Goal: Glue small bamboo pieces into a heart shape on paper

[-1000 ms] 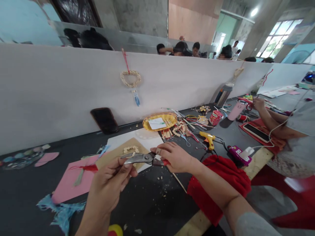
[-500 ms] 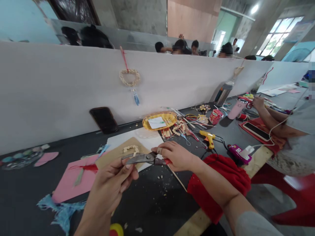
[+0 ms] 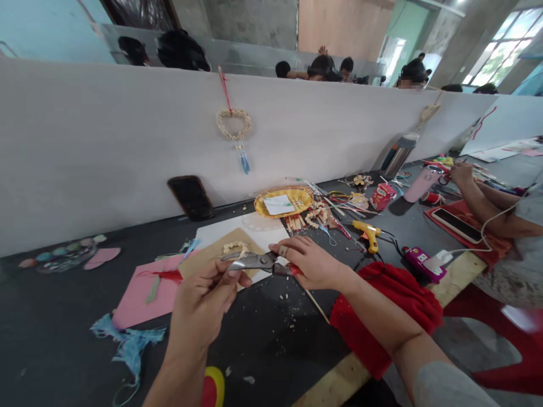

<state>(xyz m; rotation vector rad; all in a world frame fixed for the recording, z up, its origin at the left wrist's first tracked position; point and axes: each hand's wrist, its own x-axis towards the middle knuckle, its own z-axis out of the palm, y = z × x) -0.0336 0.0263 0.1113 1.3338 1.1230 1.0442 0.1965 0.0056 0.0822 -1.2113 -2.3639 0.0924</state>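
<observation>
My right hand (image 3: 311, 263) is wrapped round the handles of metal pruning shears (image 3: 257, 261), whose blades point left. The fingers of my left hand (image 3: 210, 299) are pinched together at the blade tips; what they hold is too small to make out. Just behind the blades a curved piece of pale beads (image 3: 235, 247) shows over a brown square sheet (image 3: 207, 263). A thin wooden stick (image 3: 317, 307) lies below my right hand, with small pale scraps (image 3: 286, 297) near it.
A yellow basket (image 3: 259, 210), a yellow glue gun (image 3: 369, 234), a purple power strip (image 3: 419, 264) and a red cloth (image 3: 386, 316) are to the right. A phone (image 3: 190, 196) leans on the white partition (image 3: 127, 141). A co-worker's hand (image 3: 462, 174) is at far right.
The view has shifted, so most things appear further right and the partition slightly higher. Both hands keep their places at the shears, and the blades look slightly more apart.
</observation>
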